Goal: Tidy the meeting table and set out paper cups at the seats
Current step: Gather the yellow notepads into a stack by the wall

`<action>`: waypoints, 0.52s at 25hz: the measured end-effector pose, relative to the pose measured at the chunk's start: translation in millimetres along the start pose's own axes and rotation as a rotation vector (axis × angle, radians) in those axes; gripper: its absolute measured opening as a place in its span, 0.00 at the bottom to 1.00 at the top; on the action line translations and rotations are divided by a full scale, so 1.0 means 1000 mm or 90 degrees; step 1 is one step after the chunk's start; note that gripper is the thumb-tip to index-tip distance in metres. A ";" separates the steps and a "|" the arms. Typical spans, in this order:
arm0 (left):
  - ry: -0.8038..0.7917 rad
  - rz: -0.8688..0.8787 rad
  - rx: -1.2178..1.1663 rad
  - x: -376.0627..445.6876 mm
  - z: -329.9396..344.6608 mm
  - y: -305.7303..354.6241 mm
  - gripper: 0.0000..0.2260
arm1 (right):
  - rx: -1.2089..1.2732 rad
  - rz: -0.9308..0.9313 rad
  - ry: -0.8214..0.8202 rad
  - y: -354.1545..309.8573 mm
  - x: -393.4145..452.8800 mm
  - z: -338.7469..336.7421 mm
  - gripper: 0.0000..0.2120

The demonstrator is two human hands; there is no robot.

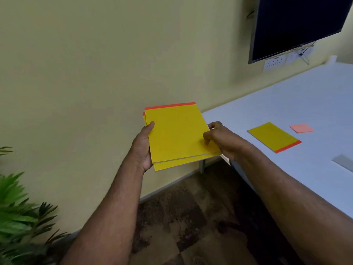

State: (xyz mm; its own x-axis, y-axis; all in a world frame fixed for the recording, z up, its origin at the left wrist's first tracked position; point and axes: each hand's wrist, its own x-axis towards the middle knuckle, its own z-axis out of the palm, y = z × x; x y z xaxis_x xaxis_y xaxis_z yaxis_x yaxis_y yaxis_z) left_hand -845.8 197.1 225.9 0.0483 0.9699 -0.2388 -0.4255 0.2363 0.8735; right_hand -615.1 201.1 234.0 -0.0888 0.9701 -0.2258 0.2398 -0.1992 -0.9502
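Observation:
I hold a small stack of yellow notepads [175, 134] with red top strips in the air, off the near left corner of the white meeting table [286, 104]. My left hand [142, 148] grips the stack's left edge, thumb on top. My right hand [221, 139] pinches its right edge. One more yellow notepad [274, 136] lies flat on the table to the right, and a pink sticky-note pad [301, 128] lies just beyond it. No paper cups are in view.
A dark wall-mounted screen [299, 25] hangs at the upper right above white wall sockets [275, 62]. A grey flat item [343, 162] lies at the table's right edge. A green plant [21, 213] stands at the lower left. Brown patterned floor lies below.

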 end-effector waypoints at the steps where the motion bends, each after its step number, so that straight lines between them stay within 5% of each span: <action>1: -0.004 0.006 0.006 0.022 -0.006 0.008 0.20 | 0.047 0.006 -0.022 -0.002 0.025 0.006 0.14; 3: -0.010 0.013 0.030 0.077 -0.014 0.025 0.18 | 0.118 0.012 -0.025 -0.012 0.085 0.012 0.07; 6: -0.034 0.022 0.051 0.128 -0.023 0.037 0.23 | 0.144 0.014 0.053 -0.011 0.139 0.022 0.10; 13: -0.088 -0.134 0.077 0.272 -0.019 0.009 0.32 | -0.008 0.102 0.215 0.014 0.249 0.002 0.10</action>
State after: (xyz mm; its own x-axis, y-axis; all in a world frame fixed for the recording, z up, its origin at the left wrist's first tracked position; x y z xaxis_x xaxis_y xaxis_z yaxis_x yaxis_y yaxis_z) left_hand -853.7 461.6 161.1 0.2511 0.8953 -0.3680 -0.2827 0.4315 0.8567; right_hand -636.0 439.6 163.7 0.2738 0.9183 -0.2861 0.2369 -0.3526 -0.9053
